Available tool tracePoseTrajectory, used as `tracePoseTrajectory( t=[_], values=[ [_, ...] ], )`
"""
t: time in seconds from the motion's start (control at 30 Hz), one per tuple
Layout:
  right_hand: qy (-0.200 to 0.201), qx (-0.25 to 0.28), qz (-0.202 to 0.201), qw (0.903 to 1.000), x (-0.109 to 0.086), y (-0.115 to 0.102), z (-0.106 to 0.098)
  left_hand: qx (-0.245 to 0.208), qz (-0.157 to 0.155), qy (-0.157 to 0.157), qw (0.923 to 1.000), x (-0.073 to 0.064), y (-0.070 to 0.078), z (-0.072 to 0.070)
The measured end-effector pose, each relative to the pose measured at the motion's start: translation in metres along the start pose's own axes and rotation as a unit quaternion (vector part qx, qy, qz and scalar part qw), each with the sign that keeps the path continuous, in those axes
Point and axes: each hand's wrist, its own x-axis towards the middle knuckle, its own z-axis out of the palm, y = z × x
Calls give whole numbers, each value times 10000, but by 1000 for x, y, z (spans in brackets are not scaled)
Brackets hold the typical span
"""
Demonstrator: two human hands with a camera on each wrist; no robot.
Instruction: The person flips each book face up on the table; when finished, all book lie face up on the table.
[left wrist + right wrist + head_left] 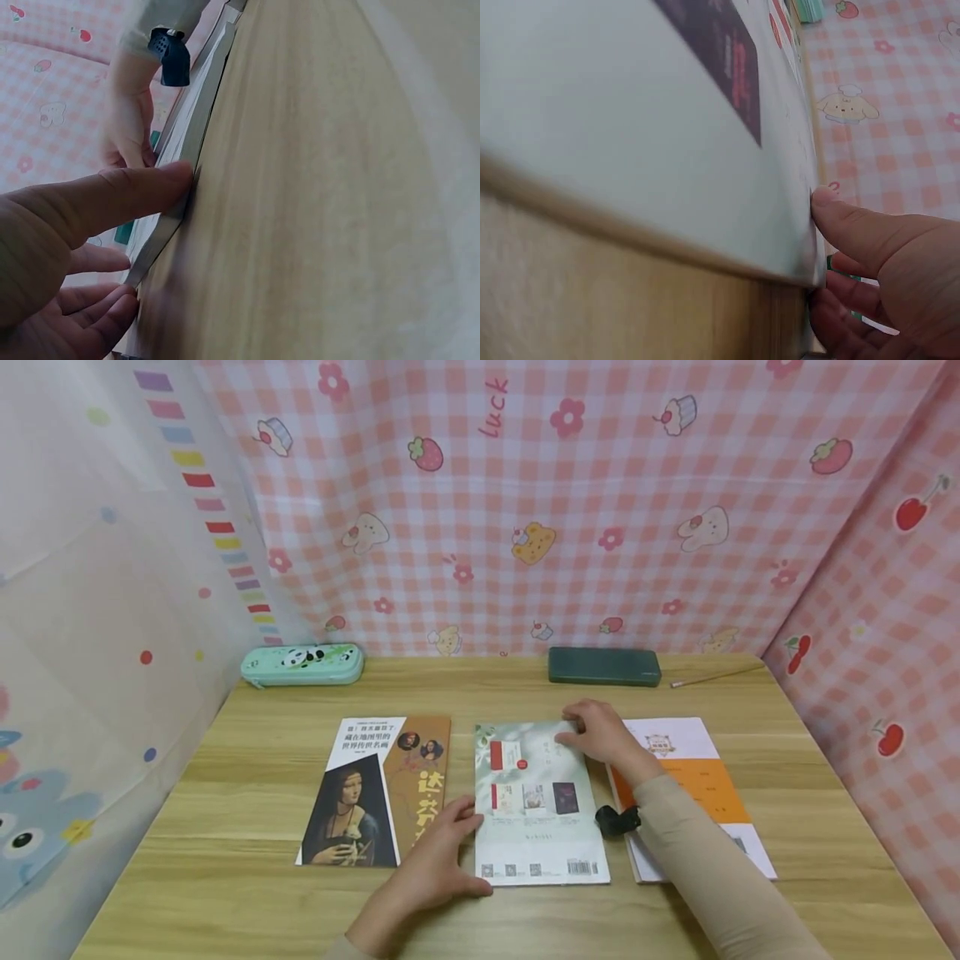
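Note:
A pale green magazine (540, 852), its barcoded side up, lies in the middle of the wooden table between both hands. At its lower left corner, my left hand (438, 860) spreads thumb and fingers; the thumb (142, 191) touches the bottom edge and the fingers touch the left side. My right hand (611, 739) pinches the upper right corner, thumb (847, 225) on the cover and fingers past the edge, partly hidden. Left of the magazine lies a book with a painted portrait (348, 810). A white and orange book (705, 785) lies under the right forearm.
Along the back of the table (225, 843) stand a mint panda pencil case (303, 666) and a dark green case (603, 667). A thin brown stick (712, 676) lies at the back right. Patterned curtains (480, 527) close off the back and sides.

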Motion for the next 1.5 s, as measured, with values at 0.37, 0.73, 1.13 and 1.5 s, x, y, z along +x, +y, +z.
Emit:
tracePoseTrajectory(
  t=[0.37,0.73,1.13,1.5],
  values=[
    [-25,184,-311,9993,1,13,-2,-45,-80,343,9994,3,-4,-1],
    [-92,708,-396,9967,-2,16,-10,-292,-252,501,9980,5,-5,1],
    [-284,796,-595,9946,-2,25,-15,-581,-136,344,9976,0,-9,-1],
    [83,1397,-475,9890,-9,28,-27,-645,-58,687,9955,1,-6,-1]
  ],
)
